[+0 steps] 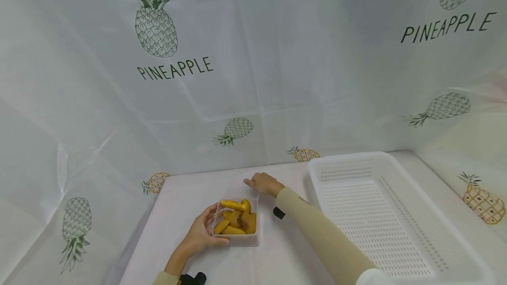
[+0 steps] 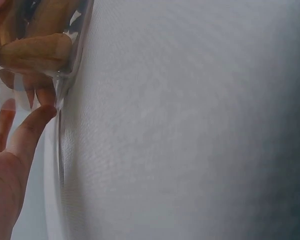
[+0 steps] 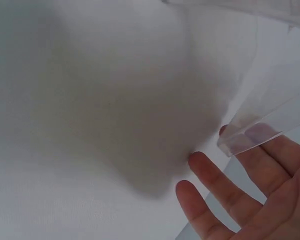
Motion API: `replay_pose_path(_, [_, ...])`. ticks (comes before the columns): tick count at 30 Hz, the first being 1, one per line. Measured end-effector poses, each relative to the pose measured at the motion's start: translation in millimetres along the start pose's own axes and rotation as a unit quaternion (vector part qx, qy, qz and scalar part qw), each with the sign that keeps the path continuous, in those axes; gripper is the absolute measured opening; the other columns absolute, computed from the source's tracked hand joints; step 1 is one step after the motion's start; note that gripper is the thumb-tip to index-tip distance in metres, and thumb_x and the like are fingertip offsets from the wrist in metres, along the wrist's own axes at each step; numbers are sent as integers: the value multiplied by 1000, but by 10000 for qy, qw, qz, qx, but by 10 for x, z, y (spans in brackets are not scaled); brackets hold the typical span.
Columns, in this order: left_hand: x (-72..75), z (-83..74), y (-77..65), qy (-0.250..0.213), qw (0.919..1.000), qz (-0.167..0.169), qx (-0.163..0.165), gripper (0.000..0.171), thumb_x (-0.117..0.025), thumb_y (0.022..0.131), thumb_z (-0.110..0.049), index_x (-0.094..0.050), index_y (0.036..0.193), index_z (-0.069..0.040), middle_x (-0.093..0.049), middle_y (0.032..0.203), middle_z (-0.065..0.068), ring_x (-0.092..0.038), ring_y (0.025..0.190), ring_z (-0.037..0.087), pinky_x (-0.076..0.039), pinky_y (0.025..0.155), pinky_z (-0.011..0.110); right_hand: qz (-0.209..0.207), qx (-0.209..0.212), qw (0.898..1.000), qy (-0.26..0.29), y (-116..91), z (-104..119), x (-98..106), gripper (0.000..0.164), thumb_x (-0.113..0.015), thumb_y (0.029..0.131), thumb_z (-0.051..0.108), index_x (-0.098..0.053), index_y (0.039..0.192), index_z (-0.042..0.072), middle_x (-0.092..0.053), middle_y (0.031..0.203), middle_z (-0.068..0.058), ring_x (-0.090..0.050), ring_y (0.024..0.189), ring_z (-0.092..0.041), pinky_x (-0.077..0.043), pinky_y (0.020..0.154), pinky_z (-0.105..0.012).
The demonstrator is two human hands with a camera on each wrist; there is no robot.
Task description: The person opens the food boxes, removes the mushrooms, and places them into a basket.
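Observation:
A clear plastic box [image 1: 244,240] stands on the table, with several yellow mushrooms [image 1: 236,218] inside. My left hand [image 1: 202,231] grips its left side, the thumb along the front and the other fingers round the side wall. In the left wrist view, the fingers [image 2: 32,127] reach the box's lower edge below the mushrooms [image 2: 37,52]. Beyond the box, my right hand [image 1: 264,184] is at the raised clear lid [image 1: 237,195]. The right wrist view shows fingers [image 3: 262,167] behind the edge of the lid [image 3: 270,122], pinching it; the thumb is mostly hidden.
A large white perforated basket [image 1: 372,223] stands on the right of the table, beside my right forearm. White cloth [image 1: 277,65] printed with pineapples hangs behind the table and at its sides. The table [image 1: 170,201] has a pale cover.

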State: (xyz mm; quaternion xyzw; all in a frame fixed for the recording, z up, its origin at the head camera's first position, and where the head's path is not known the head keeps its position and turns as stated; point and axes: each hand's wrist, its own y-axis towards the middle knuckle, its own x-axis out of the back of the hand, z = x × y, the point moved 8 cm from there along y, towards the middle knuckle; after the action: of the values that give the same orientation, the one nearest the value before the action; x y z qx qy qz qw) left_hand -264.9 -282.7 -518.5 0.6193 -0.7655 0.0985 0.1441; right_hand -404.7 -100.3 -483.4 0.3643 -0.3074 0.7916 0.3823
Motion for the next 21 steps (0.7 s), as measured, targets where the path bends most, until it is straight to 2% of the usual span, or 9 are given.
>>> replay_pose_path(4, [-6,1,2,30,10000,-30,23,109,-95,65,-12,-30,152,0,-31,156,25,-32,141,46,-30,113,47,-307,198,9992,166,-28,34,94,54,-40,107,44,-68,124,0,-69,118,-12,-64,109,-27,-51,96,-44])
replay_pose_path(6, [-6,3,-2,18,10000,-30,26,110,-95,65,-12,-30,152,1,-31,156,25,-32,141,45,-29,113,46,-421,339,9985,77,-42,68,141,53,-40,107,44,-66,129,3,-66,127,-11,-61,118,-29,-49,100,-46])
replay_pose_path(10, [-7,6,-15,-113,9999,35,14,109,-94,66,-9,-29,152,2,-32,156,25,-31,143,43,-28,114,42,-649,607,9960,-76,-84,179,259,51,-42,106,45,-65,132,7,-62,134,-10,-55,127,-30,-45,104,-48])
replay_pose_path(18, [-14,2,-10,-183,9998,-9,108,109,-94,66,-10,-29,153,-2,-34,155,20,-31,143,40,-26,115,43,-1020,1122,9881,262,-188,357,522,47,-48,106,40,-61,135,5,-59,139,-11,-48,134,-31,-37,111,-53])
replay_pose_path(21, [-9,14,-17,-149,9998,-69,140,109,-95,65,-11,-30,153,-3,-35,155,20,-32,142,41,-28,115,45,-1188,1402,9814,562,-230,430,581,46,-52,104,37,-61,135,5,-59,138,-11,-50,131,-32,-39,110,-50])
